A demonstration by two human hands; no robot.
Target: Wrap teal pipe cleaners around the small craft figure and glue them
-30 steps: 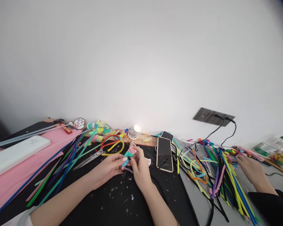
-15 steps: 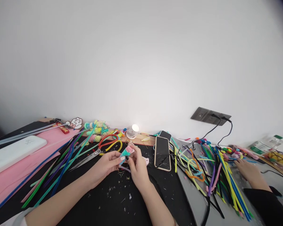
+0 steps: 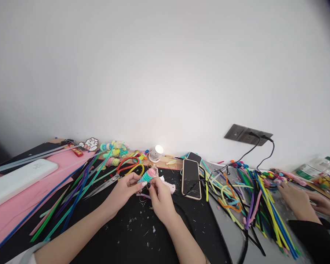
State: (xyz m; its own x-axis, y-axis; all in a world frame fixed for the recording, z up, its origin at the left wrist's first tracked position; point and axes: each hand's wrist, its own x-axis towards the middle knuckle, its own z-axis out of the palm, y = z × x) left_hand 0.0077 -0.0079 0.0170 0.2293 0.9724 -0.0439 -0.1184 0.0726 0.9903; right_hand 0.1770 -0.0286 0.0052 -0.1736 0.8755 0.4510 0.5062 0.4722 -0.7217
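Observation:
Both my hands meet over the black mat [image 3: 132, 234], closed on a small coiled pipe-cleaner piece [image 3: 147, 176] in teal and pink. My left hand [image 3: 123, 190] grips it from the left, its fingers curled under it. My right hand [image 3: 161, 196] pinches its lower end from the right, with a dark bit at the fingertips that I cannot make out. A thin lilac strand hangs below the piece. Scissors [image 3: 104, 185] lie just left of my left hand.
Long pipe cleaners [image 3: 79, 190] fan across the left; a tangled pile [image 3: 253, 205] covers the right. Two phones [image 3: 191, 176] lie beside my right hand. A lit white cup [image 3: 156, 153], a white case [image 3: 19, 179] on pink sheet, and another person's hands [image 3: 299, 200] at right.
The coiled piece has tipped from upright to slanting left, and my fingers have shifted round it. The other person's second hand has come into view at the right edge.

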